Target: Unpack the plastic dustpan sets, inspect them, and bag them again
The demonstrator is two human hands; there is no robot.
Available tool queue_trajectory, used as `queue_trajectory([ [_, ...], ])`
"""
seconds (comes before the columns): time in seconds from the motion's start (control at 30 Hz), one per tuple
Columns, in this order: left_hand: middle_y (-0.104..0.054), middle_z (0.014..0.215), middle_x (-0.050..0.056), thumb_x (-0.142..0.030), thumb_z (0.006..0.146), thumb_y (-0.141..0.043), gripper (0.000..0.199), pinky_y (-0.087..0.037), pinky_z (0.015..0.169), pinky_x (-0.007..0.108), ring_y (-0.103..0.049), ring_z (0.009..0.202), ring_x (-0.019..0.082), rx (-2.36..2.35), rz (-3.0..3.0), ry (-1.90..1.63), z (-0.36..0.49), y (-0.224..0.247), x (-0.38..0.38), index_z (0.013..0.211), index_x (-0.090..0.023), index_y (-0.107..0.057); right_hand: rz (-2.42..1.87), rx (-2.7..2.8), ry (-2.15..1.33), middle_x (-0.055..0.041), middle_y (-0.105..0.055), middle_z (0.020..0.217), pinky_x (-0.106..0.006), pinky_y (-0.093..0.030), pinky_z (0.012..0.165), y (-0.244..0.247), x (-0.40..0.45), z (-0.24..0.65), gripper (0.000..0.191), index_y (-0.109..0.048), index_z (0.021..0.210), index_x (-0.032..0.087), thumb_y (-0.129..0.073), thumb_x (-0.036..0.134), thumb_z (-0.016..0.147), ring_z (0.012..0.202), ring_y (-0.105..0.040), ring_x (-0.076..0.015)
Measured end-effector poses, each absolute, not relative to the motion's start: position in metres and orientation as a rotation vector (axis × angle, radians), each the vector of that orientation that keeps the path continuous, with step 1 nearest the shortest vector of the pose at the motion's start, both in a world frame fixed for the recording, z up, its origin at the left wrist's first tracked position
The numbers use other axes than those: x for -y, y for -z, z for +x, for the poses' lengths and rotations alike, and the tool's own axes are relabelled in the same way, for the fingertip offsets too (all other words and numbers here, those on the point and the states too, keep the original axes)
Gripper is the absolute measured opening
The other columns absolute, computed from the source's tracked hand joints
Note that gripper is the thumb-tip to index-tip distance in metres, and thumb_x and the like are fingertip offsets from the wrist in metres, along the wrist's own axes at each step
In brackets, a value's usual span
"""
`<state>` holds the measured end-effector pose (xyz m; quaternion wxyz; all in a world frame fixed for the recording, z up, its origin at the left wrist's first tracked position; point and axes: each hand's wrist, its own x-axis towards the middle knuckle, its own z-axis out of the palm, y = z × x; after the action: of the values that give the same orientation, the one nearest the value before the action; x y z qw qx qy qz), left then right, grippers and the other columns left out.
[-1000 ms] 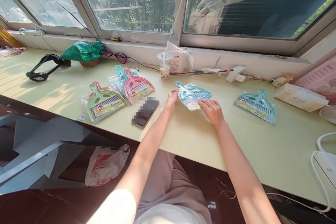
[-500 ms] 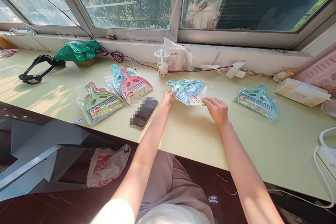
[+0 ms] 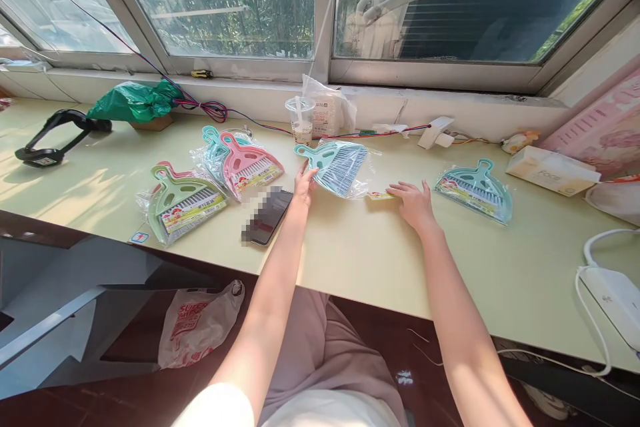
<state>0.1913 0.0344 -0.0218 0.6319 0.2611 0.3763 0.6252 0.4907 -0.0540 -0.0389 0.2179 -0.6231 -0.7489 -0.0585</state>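
My left hand (image 3: 303,185) is closed on a blue-green dustpan and brush set (image 3: 336,163) in a clear plastic bag, gripping it near the handle end. The brush bristles point right, and the loose bag edge spreads past them. To the right of the bag, my right hand (image 3: 414,203) has its fingertips on a small yellow printed label card (image 3: 381,195). The card sits at or just above the tabletop, separate from the dustpan; how firmly the fingers pinch it is hard to see.
Packaged pink (image 3: 250,163) and green dustpan sets (image 3: 187,203) lie left, beside a phone (image 3: 270,215). A further blue-green set (image 3: 477,192) lies right. Behind stand a drink cup (image 3: 301,123), cables (image 3: 210,110) and a tissue pack (image 3: 553,170). A white power strip (image 3: 613,300) is at far right.
The label card has come away from the dustpan set's front, baring the bristles. My left hand has shifted the set slightly left and up, while the camera view has turned a little right.
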Motion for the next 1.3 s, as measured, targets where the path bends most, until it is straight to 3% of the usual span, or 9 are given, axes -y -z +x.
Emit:
queue_trajectory([
  [0.1,-0.072,0.100,0.003,-0.012,0.069,-0.071,0.066,-0.053,0.078,0.023,-0.068,0.089,0.014,-0.784,0.629,-1.403,0.194,0.020,-0.032,0.133,-0.020,-0.055,-1.741,2.001,0.007,-0.0039,-0.063,0.130,-0.060,-0.012,0.114,0.038,0.053,0.494,0.065,-0.067,0.117,0.026,-0.034,-0.004,0.070,0.126,-0.052,-0.0221],
  [0.2,-0.072,0.100,0.003,-0.015,0.068,-0.074,0.070,-0.052,0.078,0.024,-0.068,0.088,0.014,-0.714,0.682,-1.375,0.199,0.018,-0.027,0.134,-0.022,-0.054,-1.653,1.671,0.021,-0.0079,-0.065,0.126,-0.049,-0.031,0.108,0.024,0.054,0.481,0.055,-0.067,0.115,0.022,-0.032,0.002,0.077,0.113,-0.061,-0.0203],
  [0.3,-0.072,0.098,0.002,-0.019,0.065,-0.078,0.073,-0.052,0.076,0.024,-0.068,0.085,0.014,-0.681,0.753,-1.326,0.205,0.018,-0.023,0.134,-0.024,-0.054,-1.516,1.431,-0.159,-0.0089,-0.072,0.099,-0.037,-0.050,0.082,0.009,0.057,0.456,0.032,-0.069,0.101,0.018,-0.041,0.022,0.087,0.081,-0.067,-0.0191],
  [0.43,-0.072,0.093,0.001,-0.021,0.063,-0.081,0.074,-0.050,0.073,0.023,-0.068,0.083,0.014,-0.664,0.839,-1.257,0.213,0.016,-0.016,0.132,-0.025,-0.055,-1.482,1.266,-0.671,-0.0054,-0.070,0.078,-0.030,-0.050,0.056,0.009,0.058,0.423,0.030,-0.065,0.090,0.017,-0.061,0.046,0.081,0.050,-0.059,-0.0137],
  [0.63,-0.070,0.109,0.007,-0.036,0.067,-0.080,0.055,-0.051,0.073,0.024,-0.067,0.092,0.017,-0.618,0.983,-1.161,0.213,0.013,-0.015,0.118,-0.021,-0.064,-1.341,0.855,-1.119,-0.0009,-0.065,0.072,-0.020,-0.037,0.042,0.017,0.049,0.417,0.028,-0.056,0.084,0.018,-0.074,0.033,0.070,0.047,-0.058,-0.0092],
  [0.87,-0.071,0.094,0.008,-0.048,0.056,-0.084,0.050,-0.052,0.072,0.026,-0.068,0.087,0.019,-0.819,0.924,-1.272,0.208,0.026,-0.039,0.091,-0.017,-0.066,-1.170,0.863,-1.226,0.0046,-0.058,0.058,-0.018,-0.031,0.038,0.005,0.044,0.434,0.038,-0.044,0.070,0.020,-0.080,0.025,0.059,0.047,-0.062,-0.0130],
  [1.03,-0.059,0.128,0.018,-0.064,0.072,-0.066,0.071,-0.054,0.085,0.039,-0.062,0.114,0.029,-0.926,1.011,-1.254,0.208,0.017,-0.040,0.125,-0.018,-0.053,-1.143,0.910,-1.164,0.0053,-0.057,0.055,-0.018,-0.026,0.037,-0.004,0.047,0.450,0.032,-0.044,0.068,0.020,-0.075,0.020,0.060,0.043,-0.059,-0.0113],
  [1.17,-0.030,0.155,0.017,-0.061,0.075,-0.067,0.094,-0.037,0.110,0.043,-0.036,0.140,0.028,-1.214,1.428,-1.719,0.205,-0.005,-0.026,0.149,-0.021,-0.025,-1.165,0.999,-1.160,0.0060,-0.059,0.058,-0.018,-0.022,0.036,-0.006,0.051,0.458,0.025,-0.048,0.071,0.020,-0.072,0.021,0.062,0.038,-0.048,-0.0064],
  [1.3,-0.061,0.128,0.015,-0.060,0.066,-0.073,0.084,-0.043,0.104,0.046,-0.058,0.119,0.031,-1.263,1.765,-1.340,0.202,-0.016,-0.016,0.135,-0.018,-0.051,-1.169,1.084,-1.218,0.0070,-0.058,0.058,-0.017,-0.025,0.037,-0.007,0.052,0.456,0.022,-0.055,0.075,0.019,-0.073,0.023,0.063,0.037,-0.039,-0.0038],
])
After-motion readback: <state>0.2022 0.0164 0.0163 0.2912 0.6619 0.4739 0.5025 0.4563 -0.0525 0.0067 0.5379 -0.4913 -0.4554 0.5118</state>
